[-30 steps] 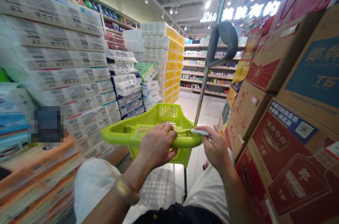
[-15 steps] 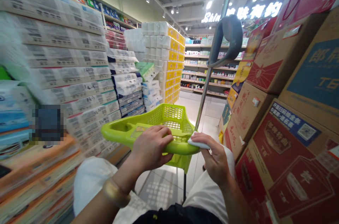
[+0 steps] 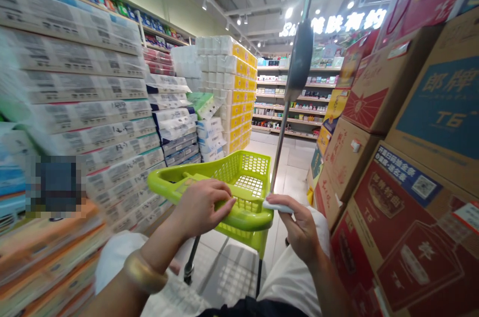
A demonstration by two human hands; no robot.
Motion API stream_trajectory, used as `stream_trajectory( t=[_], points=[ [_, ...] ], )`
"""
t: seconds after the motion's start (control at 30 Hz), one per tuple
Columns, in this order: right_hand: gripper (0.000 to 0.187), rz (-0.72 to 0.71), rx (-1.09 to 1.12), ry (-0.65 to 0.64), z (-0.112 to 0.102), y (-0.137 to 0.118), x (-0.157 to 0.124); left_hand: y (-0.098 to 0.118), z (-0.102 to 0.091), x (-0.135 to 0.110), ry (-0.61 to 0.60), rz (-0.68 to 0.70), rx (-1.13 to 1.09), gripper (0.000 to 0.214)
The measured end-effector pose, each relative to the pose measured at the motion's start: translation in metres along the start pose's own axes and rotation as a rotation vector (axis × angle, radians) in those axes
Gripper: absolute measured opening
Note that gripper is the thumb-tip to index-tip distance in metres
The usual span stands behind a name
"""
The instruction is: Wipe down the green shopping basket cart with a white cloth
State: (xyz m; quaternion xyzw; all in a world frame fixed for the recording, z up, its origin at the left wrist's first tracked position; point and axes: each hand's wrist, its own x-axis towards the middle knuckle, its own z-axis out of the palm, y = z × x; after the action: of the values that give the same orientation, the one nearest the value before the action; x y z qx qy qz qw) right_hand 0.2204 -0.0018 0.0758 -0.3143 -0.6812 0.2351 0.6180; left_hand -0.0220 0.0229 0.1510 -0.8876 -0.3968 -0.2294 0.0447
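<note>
Clutching basket rim (image 3: 168,183) w/ L hand (image 3: 198,207), thumb hidden; R hand (image 3: 301,229) pinching white wipe (image 3: 277,206)

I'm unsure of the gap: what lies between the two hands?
Head view: only the green basket rim lies between the left hand and the right hand, which holds a white pad at its corner.

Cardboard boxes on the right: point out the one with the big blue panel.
The mid-height box at the right edge: blue panel with pale "T6" lettering. The box under it and the box left of it are printed mainly red.
</note>
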Motion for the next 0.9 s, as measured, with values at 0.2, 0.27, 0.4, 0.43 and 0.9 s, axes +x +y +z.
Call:
stream_trajectory(
  t=[0.2,0.27,0.4,0.43,0.9],
  points=[
    [0.023,-0.035,-0.015,-0.009,0.008,0.000,-0.003,0.042,-0.002,0.015,0.103,-0.077,-0.157,0.034],
    [0.025,-0.063,-0.002,-0.054,0.010,-0.001,-0.003,0.057,0.000,0.019,0.142,-0.085,-0.193,0.042],
    [0.022,-0.044,0.026,0.005,0.004,0.007,-0.005,0.073,0.011,0.024,0.071,-0.104,-0.180,0.048],
    [0.021,-0.039,0.023,0.054,0.003,0.011,-0.006,0.074,0.015,0.024,0.038,-0.119,-0.157,0.049],
    [0.027,0.125,0.230,0.479,0.042,-0.005,0.020,0.063,0.025,0.014,0.024,-0.120,-0.188,0.068]
  ],
)
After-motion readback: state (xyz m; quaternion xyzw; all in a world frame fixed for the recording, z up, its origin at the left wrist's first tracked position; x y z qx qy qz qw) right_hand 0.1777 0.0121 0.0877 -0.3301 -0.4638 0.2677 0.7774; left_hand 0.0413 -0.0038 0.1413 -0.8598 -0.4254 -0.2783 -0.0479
